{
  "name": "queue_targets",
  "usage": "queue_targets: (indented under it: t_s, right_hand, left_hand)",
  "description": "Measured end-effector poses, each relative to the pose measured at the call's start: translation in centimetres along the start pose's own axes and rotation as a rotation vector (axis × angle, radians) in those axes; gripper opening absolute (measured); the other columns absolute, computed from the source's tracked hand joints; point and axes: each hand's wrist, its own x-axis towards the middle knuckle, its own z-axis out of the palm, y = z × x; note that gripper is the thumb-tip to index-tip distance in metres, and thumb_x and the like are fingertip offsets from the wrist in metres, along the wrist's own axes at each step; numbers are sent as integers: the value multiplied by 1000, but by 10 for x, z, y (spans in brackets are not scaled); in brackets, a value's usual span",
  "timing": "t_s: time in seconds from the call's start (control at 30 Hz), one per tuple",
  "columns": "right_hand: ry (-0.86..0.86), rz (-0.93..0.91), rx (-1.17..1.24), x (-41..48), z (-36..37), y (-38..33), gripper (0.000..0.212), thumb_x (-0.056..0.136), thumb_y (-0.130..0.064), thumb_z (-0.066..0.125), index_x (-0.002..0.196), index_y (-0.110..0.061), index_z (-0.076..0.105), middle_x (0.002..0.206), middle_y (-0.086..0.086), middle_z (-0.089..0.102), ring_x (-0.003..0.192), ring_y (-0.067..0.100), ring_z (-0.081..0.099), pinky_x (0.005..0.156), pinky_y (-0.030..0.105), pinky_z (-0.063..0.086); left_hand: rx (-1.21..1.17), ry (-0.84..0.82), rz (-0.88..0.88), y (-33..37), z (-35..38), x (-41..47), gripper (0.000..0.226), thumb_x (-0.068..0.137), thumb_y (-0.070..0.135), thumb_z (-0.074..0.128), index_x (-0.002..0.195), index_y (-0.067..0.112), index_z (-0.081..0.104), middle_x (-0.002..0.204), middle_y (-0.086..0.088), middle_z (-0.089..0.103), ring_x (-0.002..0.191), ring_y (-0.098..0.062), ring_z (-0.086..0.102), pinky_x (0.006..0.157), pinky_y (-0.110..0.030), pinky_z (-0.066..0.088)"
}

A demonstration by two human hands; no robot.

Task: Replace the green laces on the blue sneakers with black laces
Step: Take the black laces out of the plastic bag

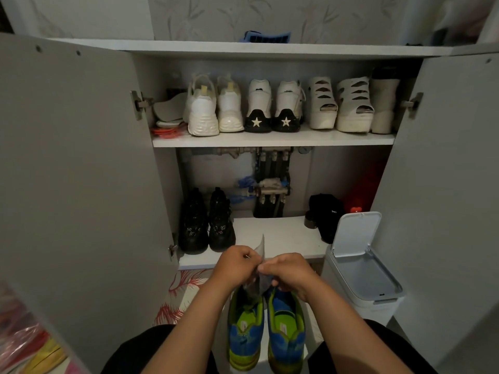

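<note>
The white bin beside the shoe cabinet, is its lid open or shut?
Open. The lid of the bin stands raised and tilted back, leaving the bin's top uncovered.

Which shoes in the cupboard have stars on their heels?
The white sneakers in the middle of the upper shelf: black heel patches, each with a white star. The others show none.

No word or number is showing clearly enough to read. The only plain signs are sitting on the pair of white high-top sneakers with black heel patches (271, 109), on the white middle shelf board (216, 140): one white star per heel. Below that shelf, a black fabric item (326, 217) is carrying a tiny illegible white mark, and the blue and green sneakers (286, 344) are showing unreadable pale insole tags.
</note>
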Motion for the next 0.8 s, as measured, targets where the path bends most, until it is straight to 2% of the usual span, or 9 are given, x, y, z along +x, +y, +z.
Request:
queue_targets:
  t_s: [0.07, 0.13, 0.23, 0.3, 0.43, 0.53, 0.6, 0.7, 0.8]
  right_hand:
    - [-22, 25, 31, 2, 1, 1, 11, 82, -22, 80, 81, -11, 76, 65, 7, 69, 51, 13, 56, 50, 24, 44]
    - [0, 47, 56, 5, 4, 1, 13, 84, -20, 75, 77, -11, 71, 58, 4, 66, 47, 13, 55, 49, 24, 43]
    - [128, 72, 69, 12, 5, 1, 12, 83, -14, 68, 73, -9, 62, 52, 3, 59, 42, 16, 54, 45, 24, 42]
    - [210, 66, 70, 16, 3, 3, 14, 81, -10, 64, 68, -10, 60, 50, 5, 57, 41, 19, 53, 45, 25, 42]
    - [329, -145, -107, 22, -1, 14, 24, 72, 4, 64, 69, -19, 63, 72, 1, 65, 68, 21, 62, 63, 32, 50]
    - [195, -341, -345, 23, -1, 17, 47, 73, 11, 62, 67, -35, 72, 92, -10, 67, 89, 10, 64, 79, 29, 56]
    - [85, -374, -475, 23, 1, 15, 59, 73, 14, 55, 84, -40, 76, 109, -9, 66, 104, 11, 62, 93, 28, 53]
    - [14, -282, -515, 25, 4, 18, 55, 83, 6, 50, 129, -19, 67, 136, 0, 62, 128, 17, 55, 110, 28, 40]
    - [86, -221, -538, 26, 2, 22, 47, 93, -18, 60, 140, -14, 56, 143, 3, 56, 132, 18, 52, 113, 30, 37]
  left_hand:
    - [-11, 27, -39, 1, 1, 0, 19, 88, 20, 60, 72, 19, 70, 62, 1, 71, 57, -14, 68, 59, -27, 53]
    - [47, 70, -76, 2, 1, 2, 21, 88, 18, 55, 72, 15, 68, 68, -3, 71, 66, -21, 69, 66, -34, 57]
    - [265, 155, -111, 0, -2, 2, 19, 93, 22, 49, 84, 12, 62, 90, -9, 70, 87, -28, 66, 77, -33, 53]
    - [279, 195, -86, -1, -7, 0, 19, 94, 26, 49, 81, 15, 57, 89, -7, 66, 86, -25, 62, 75, -32, 48]
    - [225, 165, -18, -3, -15, -3, 23, 89, 30, 54, 68, 22, 50, 70, 2, 60, 69, -16, 55, 61, -29, 41]
    - [242, 91, 69, -3, -13, -5, 22, 88, 29, 54, 67, 22, 51, 69, 4, 60, 65, -13, 56, 60, -29, 42]
    - [228, 57, 122, -2, -11, -5, 20, 87, 26, 55, 68, 20, 55, 77, 2, 60, 70, -12, 58, 64, -29, 45]
    - [213, -2, 132, -6, -13, -4, 21, 86, 26, 56, 67, 19, 56, 76, 3, 60, 67, -10, 57, 64, -28, 47]
    - [229, -43, 90, -13, -20, -4, 22, 85, 29, 56, 65, 20, 53, 66, 3, 58, 62, -10, 54, 62, -29, 45]
